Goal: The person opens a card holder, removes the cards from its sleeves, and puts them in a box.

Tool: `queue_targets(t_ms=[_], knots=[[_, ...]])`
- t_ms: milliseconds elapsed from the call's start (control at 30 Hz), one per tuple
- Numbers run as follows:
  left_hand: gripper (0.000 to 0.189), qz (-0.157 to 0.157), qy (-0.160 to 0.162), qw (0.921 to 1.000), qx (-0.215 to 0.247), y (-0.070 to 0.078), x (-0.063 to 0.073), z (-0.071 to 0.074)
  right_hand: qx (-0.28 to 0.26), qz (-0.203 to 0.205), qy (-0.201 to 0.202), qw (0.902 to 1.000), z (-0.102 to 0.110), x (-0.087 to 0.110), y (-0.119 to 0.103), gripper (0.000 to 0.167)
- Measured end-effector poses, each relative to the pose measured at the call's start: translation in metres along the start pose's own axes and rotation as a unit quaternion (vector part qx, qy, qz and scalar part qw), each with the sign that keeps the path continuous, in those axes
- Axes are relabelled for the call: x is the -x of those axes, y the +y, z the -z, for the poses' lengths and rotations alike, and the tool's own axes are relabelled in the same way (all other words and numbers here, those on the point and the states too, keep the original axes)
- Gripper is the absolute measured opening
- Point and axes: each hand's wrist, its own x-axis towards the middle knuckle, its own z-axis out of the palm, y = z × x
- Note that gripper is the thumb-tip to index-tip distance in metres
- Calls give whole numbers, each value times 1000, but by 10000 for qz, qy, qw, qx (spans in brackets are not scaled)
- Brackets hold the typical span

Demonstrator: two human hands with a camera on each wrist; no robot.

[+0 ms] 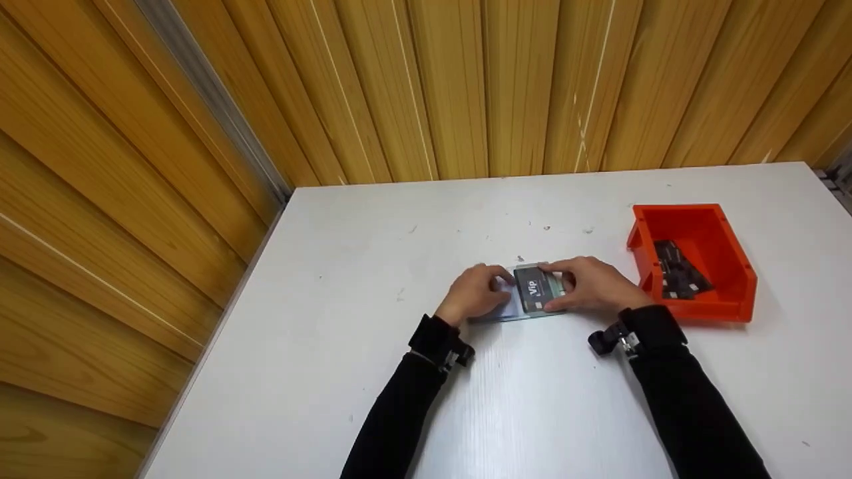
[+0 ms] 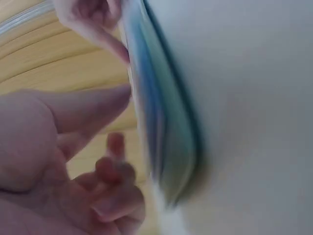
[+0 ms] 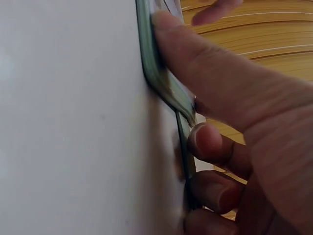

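On the white table lies a stack of clear, greenish-edged plastic sleeves (image 1: 509,311), bluish toward its left end. A dark card marked "Vip" (image 1: 530,290) rests on top of it. My right hand (image 1: 592,286) pinches this card between thumb and forefinger at its right side. Seen from the right wrist, the thumb (image 3: 195,58) lies over the stack (image 3: 152,68), other fingers bent beside it. My left hand (image 1: 471,293) is at the stack's left end. In the blurred left wrist view its thumb (image 2: 93,107) reaches the stack's edge (image 2: 171,137), the other fingers loosely bent.
To the right stands an orange open-front bin (image 1: 732,266) with several dark cards (image 1: 679,269) inside. Wood-patterned walls (image 1: 452,86) border the table (image 1: 319,372) at the back and left. A black strap with a small camera is on each wrist.
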Motion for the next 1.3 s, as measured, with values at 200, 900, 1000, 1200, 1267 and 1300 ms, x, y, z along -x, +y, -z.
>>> queue_targets(t_ms=[200,900,1000,1200,1267,1300], knots=[[26,905,-945,9382,3205,0,-2,-8,-47,61,14,10000,-1,0,2,84],[17,1010,-374,9561,2725,8,0,-29,-69,91,66,9999,-2,0,5,82],[16,1048,-376,9525,2836,6,1,-30,-59,81,76,9999,-4,0,5,82],[14,1206,-417,9410,3134,4,1,-28,-103,90,17,9999,-3,0,5,83],[12,1254,-451,9355,3272,4,1,-27,-90,83,15,9999,-2,0,5,83],[12,1269,-473,9333,3327,4,1,-27,-82,82,15,9999,-2,0,5,83]])
